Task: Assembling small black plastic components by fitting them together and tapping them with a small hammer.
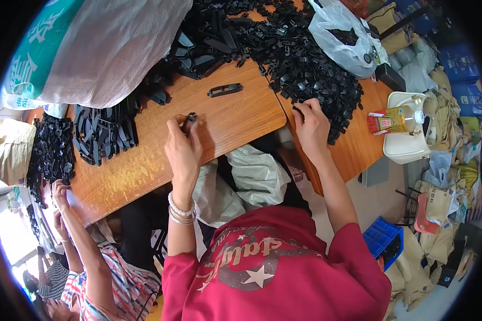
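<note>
My left hand (184, 143), with a beaded bracelet at its wrist, is raised over the wooden table (235, 120). Its fingers close around a black plastic part (190, 122), partly covered by them. At the near left edge of a heap of small black plastic pieces (318, 80), my right hand (313, 127) pinches one small black piece (297, 108). Beyond my left hand, a long black plastic frame (225, 90) with an open middle lies on the table by itself.
Long black parts (104, 134) and a white-green woven sack (112, 48) lie left. A co-worker's hands (60, 197) touch another dark heap (52, 150). Rightward are a plastic bag (343, 40), a yellow-labelled bottle (396, 120), a white handbag (407, 150) and a blue crate (383, 241).
</note>
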`<action>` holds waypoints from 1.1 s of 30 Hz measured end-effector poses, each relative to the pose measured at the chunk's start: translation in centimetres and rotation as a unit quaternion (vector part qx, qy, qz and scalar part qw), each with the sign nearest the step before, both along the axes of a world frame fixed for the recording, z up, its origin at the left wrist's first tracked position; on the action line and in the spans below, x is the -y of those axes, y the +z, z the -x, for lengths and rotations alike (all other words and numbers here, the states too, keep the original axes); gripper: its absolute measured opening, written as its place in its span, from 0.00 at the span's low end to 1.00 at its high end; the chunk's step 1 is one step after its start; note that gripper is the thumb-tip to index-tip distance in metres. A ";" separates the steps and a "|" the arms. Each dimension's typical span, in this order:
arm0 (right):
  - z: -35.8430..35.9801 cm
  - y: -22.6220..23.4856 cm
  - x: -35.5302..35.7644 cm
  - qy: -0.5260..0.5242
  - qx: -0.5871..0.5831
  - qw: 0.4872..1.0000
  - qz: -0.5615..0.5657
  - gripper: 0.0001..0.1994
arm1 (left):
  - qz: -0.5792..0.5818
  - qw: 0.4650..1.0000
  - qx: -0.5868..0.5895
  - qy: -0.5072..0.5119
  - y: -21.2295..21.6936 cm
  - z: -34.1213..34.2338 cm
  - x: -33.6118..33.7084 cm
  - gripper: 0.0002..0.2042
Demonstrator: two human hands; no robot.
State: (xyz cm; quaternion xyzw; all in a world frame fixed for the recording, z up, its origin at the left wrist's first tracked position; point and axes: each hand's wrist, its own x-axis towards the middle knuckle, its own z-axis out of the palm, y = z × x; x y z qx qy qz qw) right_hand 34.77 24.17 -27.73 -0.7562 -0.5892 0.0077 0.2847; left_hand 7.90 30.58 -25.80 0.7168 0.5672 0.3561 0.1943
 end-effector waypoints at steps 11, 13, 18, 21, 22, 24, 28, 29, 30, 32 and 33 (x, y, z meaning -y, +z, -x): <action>4.6 4.2 1.5 0.029 -0.295 0.948 -0.118 0.07 | 0.429 0.594 0.671 -0.112 1.6 -1.4 4.4 0.15; 5.9 4.7 1.9 0.092 -0.438 0.892 -0.067 0.11 | 0.434 0.580 0.678 -0.124 1.7 -1.1 5.0 0.17; 9.0 7.8 2.9 0.174 -0.545 0.820 0.036 0.13 | 0.427 0.606 0.660 -0.124 2.5 -0.3 6.5 0.21; 9.9 8.7 2.3 0.271 -0.332 0.901 -0.066 0.11 | 0.405 0.618 0.660 -0.134 3.2 0.0 7.5 0.19; 10.4 8.5 2.5 0.259 -0.367 0.892 -0.054 0.12 | 0.403 0.624 0.657 -0.131 3.6 -0.2 7.9 0.19; 11.1 7.8 2.6 0.258 -0.374 0.889 -0.060 0.12 | 0.398 0.640 0.643 -0.137 4.1 -0.2 8.2 0.18; 11.8 7.7 2.9 0.265 -0.320 0.903 -0.111 0.12 | 0.392 0.667 0.617 -0.145 4.9 0.1 9.2 0.19; 11.9 7.6 3.1 0.259 -0.325 0.902 -0.119 0.12 | 0.391 0.666 0.619 -0.143 5.1 -0.1 9.3 0.19; 12.0 7.6 3.2 0.253 -0.330 0.901 -0.126 0.12 | 0.386 0.682 0.607 -0.131 5.3 -0.3 9.4 0.20; 12.3 6.9 3.0 0.258 -0.304 0.903 -0.163 0.12 | 0.382 0.697 0.595 -0.117 5.6 -0.4 9.6 0.21; 12.4 6.6 2.9 0.260 -0.277 0.903 -0.200 0.12 | 0.389 0.721 0.562 -0.113 5.7 -0.4 9.7 0.21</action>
